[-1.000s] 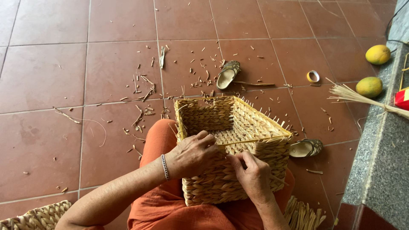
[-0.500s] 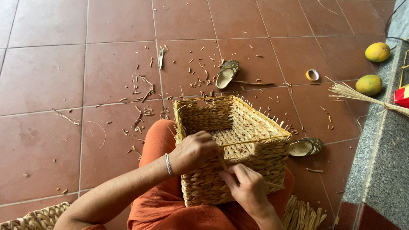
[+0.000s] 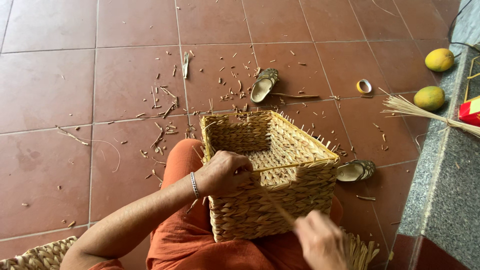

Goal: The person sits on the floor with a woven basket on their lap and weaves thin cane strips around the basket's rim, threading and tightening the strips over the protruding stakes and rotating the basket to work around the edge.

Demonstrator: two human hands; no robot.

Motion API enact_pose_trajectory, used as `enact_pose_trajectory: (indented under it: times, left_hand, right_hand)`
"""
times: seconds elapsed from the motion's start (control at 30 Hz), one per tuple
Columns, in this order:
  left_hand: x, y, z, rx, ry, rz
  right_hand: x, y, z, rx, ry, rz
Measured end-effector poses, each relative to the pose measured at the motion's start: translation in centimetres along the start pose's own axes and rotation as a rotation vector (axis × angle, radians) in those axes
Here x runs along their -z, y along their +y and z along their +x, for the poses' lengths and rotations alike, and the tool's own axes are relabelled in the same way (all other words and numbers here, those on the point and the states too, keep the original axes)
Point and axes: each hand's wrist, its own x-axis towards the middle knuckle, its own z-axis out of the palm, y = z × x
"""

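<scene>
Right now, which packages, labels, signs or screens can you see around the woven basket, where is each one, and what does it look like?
Small red carton package: at the right edge, on the grey stone ledge, beside the pale straw bundle; boxy, red with a light marking, partly cut off by the frame.
No labels, signs or screens elsewhere; the woven straw basket held by the left hand carries none.

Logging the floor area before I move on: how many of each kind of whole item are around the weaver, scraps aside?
Woven baskets: 2, one at the hands, one partly seen at bottom left
Sandals: 2
Yellow-green fruits: 2
Tape roll: 1
Red box: 1
Straw bundle: 1
Total: 9
</scene>
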Motion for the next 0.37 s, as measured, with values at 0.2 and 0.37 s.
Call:
enact_pose_trajectory:
  times: [0.2, 0.37]
  left_hand:
    - [-0.8, 0.1, 0.5, 0.043, -0.015, 0.046]
    - [-1.6, -1.0, 1.0, 0.132, -0.026, -0.049]
  right_hand:
    - [0.8, -2.7, -1.1, 0.211, 0.373, 0.044]
    - [4.5, -6.0, 2.1, 0.299, 0.748, 0.138]
